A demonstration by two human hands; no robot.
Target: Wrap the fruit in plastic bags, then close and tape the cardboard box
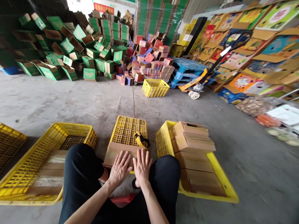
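Note:
My left hand [121,168] and my right hand [142,165] lie flat, fingers stretched out, on a brown cardboard box [115,151] between my knees. That box rests on the near end of an upturned yellow crate [126,129]. Just beyond it on the crate lies a yellow and black tape dispenser [141,140]. Neither hand is wrapped around anything. To my right, a yellow crate [227,191] holds several cardboard boxes [198,165], some stacked above its rim. The yellow crate on my left [17,179] has taped cardboard boxes [50,174] lying in it.
Another yellow crate [9,140] is at the far left edge. Across the concrete floor [102,99] are a yellow crate [155,88], heaped green cartons [56,59], red and blue cartons [149,57], blue pallets [187,65] and a pallet jack [201,79]. Colourful cartons [247,82] line the right.

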